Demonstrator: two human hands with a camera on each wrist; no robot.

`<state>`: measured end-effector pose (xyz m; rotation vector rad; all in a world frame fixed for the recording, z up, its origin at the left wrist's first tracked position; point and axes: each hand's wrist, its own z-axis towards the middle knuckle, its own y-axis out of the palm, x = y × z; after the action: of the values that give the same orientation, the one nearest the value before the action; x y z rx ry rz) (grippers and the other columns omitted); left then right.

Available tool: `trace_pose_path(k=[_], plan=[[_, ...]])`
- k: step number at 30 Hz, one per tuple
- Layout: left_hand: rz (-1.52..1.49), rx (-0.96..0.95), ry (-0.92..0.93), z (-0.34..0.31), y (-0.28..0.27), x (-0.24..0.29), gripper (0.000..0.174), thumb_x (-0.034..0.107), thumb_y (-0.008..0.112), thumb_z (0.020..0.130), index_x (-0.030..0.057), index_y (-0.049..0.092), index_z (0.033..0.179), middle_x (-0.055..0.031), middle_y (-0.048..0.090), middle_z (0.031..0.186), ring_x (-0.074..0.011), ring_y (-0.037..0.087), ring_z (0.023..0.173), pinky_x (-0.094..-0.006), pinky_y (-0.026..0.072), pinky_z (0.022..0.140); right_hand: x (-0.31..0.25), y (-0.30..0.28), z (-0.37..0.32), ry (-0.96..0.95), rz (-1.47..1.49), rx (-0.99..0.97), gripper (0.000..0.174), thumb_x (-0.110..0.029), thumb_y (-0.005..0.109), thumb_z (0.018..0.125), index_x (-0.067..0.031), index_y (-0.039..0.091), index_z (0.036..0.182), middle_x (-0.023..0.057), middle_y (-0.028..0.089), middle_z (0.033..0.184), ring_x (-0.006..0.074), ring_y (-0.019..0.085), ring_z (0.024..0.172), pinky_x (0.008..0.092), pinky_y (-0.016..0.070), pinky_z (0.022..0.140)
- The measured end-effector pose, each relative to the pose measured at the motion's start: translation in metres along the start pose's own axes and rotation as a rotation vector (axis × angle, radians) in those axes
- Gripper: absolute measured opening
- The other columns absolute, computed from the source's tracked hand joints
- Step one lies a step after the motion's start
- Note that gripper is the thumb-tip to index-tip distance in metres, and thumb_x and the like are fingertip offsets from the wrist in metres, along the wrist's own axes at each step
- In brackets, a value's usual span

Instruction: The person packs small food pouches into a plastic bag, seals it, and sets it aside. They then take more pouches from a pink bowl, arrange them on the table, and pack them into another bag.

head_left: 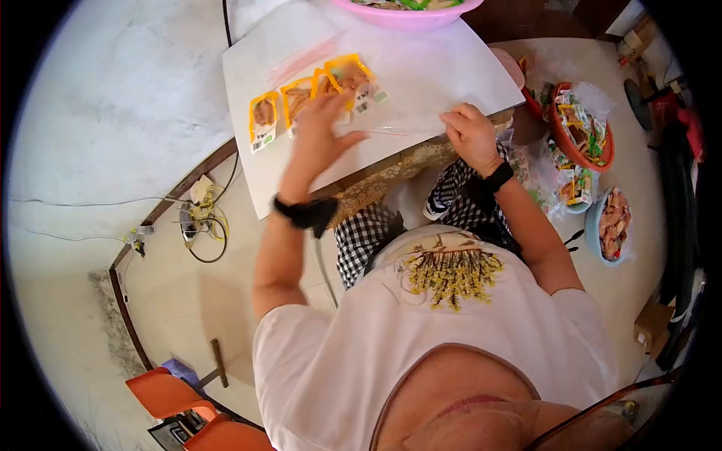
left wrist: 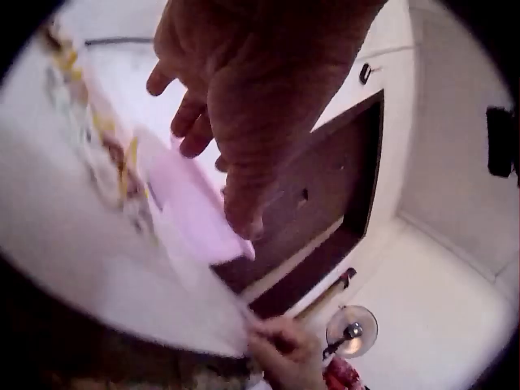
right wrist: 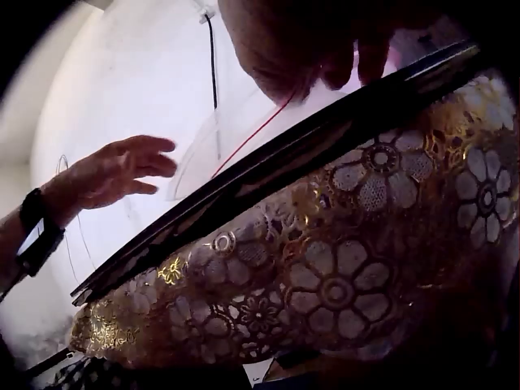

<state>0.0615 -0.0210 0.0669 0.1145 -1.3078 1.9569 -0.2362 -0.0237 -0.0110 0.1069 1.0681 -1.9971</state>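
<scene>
My right hand (head_left: 472,139) pinches the corner of a clear plastic bag (head_left: 410,113) at the table's near edge. A thin red line runs along the bag's edge in the right wrist view, leading to the right fingers. To the left, my left hand (head_left: 317,139) is held over the table with its fingers spread and thumb out, gripping nothing. It partly covers a row of yellow-topped snack packets (head_left: 263,113) with brownish food showing through their windows. The rightmost packet (head_left: 350,75) lies beside the clear bag.
Flat clear bags with red edges (head_left: 304,60) lie behind the packets on the white table (head_left: 259,177). A pink basin (head_left: 410,16) stands at the far edge. On the floor at right are a red basket (head_left: 609,154) of packets and a blue basin (head_left: 594,233).
</scene>
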Motion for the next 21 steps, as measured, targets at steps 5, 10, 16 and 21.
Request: trace_pose_path(k=[5,10,16,21], plan=[[0.375,-0.231,-0.318,-0.065,-0.19,-0.047,0.04,0.009,0.076,0.074,0.0021,0.065,0.112,-0.0153,0.064,0.104,-0.0284,0.061,0.099,-0.0345,0.0478,0.088,-0.005,-0.012,0.002,0.065,0.002,-0.046,0.013,-0.002,0.064,0.077,-0.0063,0.065,0.089,0.0086,0.059,0.084,0.0284,0.06,0.076,0.0374,0.05,0.065],[0.626,-0.078,-0.776,-0.162,-0.425,-0.112,0.031,0.011,0.07,0.082,0.001,0.065,0.111,-0.011,0.068,0.098,-0.0197,0.063,0.089,-0.0305,0.0498,0.08,-0.009,-0.02,0.001,0.168,0.065,-0.051,0.013,-0.003,0.064,0.077,-0.0063,0.064,0.089,0.0085,0.059,0.083,0.0298,0.06,0.072,0.0379,0.0497,0.063],[1.213,-0.19,-0.441,-0.068,-0.502,-0.162,0.034,0.028,0.063,0.088,0.0042,0.064,0.113,-0.0142,0.068,0.097,-0.0283,0.064,0.085,-0.0375,0.0502,0.077,-0.013,-0.017,0.005,0.169,0.106,-0.059,0.012,-0.001,0.062,0.078,-0.0038,0.062,0.089,0.0103,0.058,0.082,0.0294,0.059,0.069,0.0355,0.0471,0.06],[0.772,-0.093,-0.258,0.066,-0.265,-0.207,0.03,0.032,0.056,0.091,0.006,0.067,0.101,-0.0148,0.069,0.096,-0.0329,0.065,0.09,-0.0402,0.0503,0.076,-0.01,-0.001,0.008,0.162,0.127,-0.097,0.008,-0.003,0.062,0.079,-0.0038,0.061,0.086,0.0108,0.056,0.08,0.0302,0.057,0.068,0.0363,0.0464,0.061]])
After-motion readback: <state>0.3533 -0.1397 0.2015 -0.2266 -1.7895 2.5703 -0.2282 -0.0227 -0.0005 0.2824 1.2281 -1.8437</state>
